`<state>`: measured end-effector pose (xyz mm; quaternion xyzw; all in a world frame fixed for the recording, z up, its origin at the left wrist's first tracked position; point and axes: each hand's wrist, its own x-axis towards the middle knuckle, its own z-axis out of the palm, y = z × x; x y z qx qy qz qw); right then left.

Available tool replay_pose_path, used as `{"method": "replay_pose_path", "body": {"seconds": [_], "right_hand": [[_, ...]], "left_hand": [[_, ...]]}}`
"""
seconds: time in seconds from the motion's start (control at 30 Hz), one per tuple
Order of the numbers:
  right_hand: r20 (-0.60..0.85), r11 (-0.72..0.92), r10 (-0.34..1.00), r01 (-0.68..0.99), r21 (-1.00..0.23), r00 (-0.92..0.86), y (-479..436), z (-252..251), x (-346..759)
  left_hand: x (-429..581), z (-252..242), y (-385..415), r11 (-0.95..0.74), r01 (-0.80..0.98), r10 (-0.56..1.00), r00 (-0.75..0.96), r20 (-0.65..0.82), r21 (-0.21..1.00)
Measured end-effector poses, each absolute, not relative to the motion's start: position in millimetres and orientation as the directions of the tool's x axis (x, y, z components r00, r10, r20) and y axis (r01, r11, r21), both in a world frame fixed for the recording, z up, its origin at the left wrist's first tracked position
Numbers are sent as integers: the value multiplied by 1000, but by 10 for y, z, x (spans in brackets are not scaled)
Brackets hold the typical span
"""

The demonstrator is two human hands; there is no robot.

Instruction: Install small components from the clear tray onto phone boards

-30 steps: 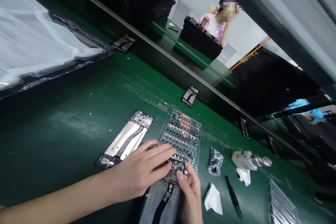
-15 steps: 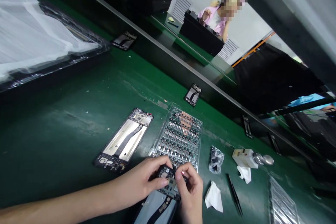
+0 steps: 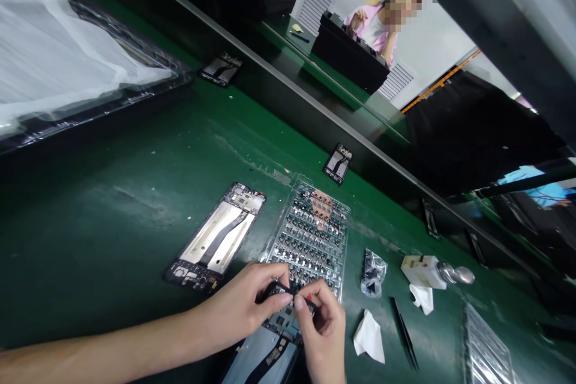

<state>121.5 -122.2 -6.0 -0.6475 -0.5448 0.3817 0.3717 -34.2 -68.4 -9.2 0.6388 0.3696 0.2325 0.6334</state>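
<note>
Open phone: flat on bench, apart from hands.
L hand: thumb + fingers pinching top corner of held phone.
Held phone: btwn hands, below parts tray; top end partly hidden.
Change: vs ½ sec ago, both hands' tips closer at top edge; work prob. on that edge.
R hand: narrow pinch, same edge; can't tell what's btwn tips.
Tweezers: on bench, untouched.

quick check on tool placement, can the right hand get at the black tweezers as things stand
Probably yes: the black tweezers lie uncovered to the right of the right hand, with only a white cloth between. The hand is busy at the opened phone, though.
</note>
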Motion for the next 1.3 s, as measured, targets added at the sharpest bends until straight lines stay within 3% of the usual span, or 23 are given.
{"method": "replay_pose_path", "body": {"seconds": [0.17, 0.3, 0.43, 0.53, 0.6, 0.7, 0.77, 0.83, 0.93, 1.07, 1.2, 1.3], "right_hand": [[-112, -150, 985, 324, -934, 131, -1238, -56, 1179], [-162, -182, 961, 71, -981, 226, -1240, -44, 1208], [-224, -180, 925, -167, -969, 306, -1223, -66, 1281], [-246, -183, 916, -217, -959, 318, -1204, -72, 1314], [-254, -179, 916, -249, -952, 310, -1196, -52, 1309], [-207, -124, 917, -247, -961, 342, -1204, -10, 1284], [-138, -91, 912, -138, -986, 387, -1225, -4, 1274], [-73, -74, 915, -13, -997, 396, -1252, -21, 1274], [-30, -46, 936, 37, -998, 351, -1287, -56, 1274], [-59, -57, 936, -17, -998, 347, -1311, -35, 1226], [-109, -76, 933, -109, -991, 344, -1301, 10, 1189], [-93, -84, 922, -40, -996, 375, -1269, 5, 1223]], "left_hand": [[-339, -95, -657, 17, 253, 785, 596, -170, 967], [-392, -44, -684, 33, 221, 798, 582, -158, 975], [-409, -10, -819, -264, 343, 806, 592, 11, 901], [-368, -4, -919, -498, 411, 713, 695, 90, 764], [-364, 17, -939, -534, 428, 705, 701, 105, 729], [-428, 66, -869, -354, 303, 751, 655, 76, 885], [-476, 71, -772, -24, 16, 702, 712, 5, 1000], [-483, 36, -674, 414, -287, 528, 849, 28, 864], [-414, -57, -587, 779, -346, 354, 931, 89, 523], [-333, -145, -585, 885, -281, 270, 959, 83, 372], [-342, -169, -596, 899, -217, 197, 976, 91, 381], [-357, -147, -578, 886, -206, 203, 978, 52, 415]]}}
